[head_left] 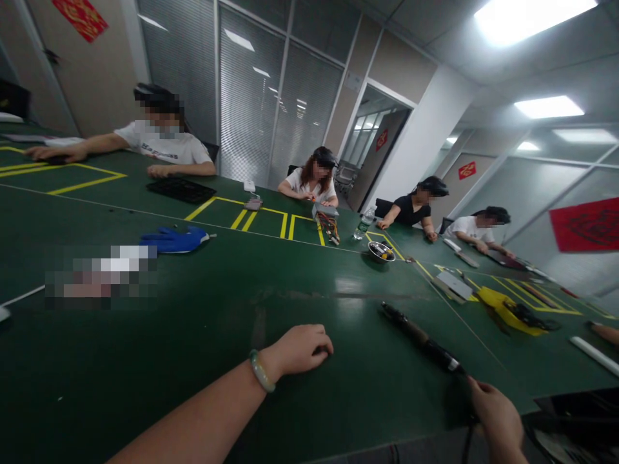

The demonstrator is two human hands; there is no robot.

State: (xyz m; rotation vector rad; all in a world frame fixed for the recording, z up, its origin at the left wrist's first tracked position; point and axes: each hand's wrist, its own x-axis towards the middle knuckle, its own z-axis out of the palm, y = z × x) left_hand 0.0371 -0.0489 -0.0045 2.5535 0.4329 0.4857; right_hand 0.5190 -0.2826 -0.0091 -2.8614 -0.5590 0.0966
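Near the middle of the green table, my left hand rests loosely curled, with no object showing in it and a bangle at its wrist. At the lower right, my right hand pinches the rear end of a long black electric screwdriver. The tool slants across the tabletop, its tip pointing up and left, away from me. A dark cord hangs below that hand, over the table's front edge.
A blue glove lies at the left. Further off are a metal bowl with small parts, a water bottle, a box with wires and a yellow bag. Several people sit around the table.
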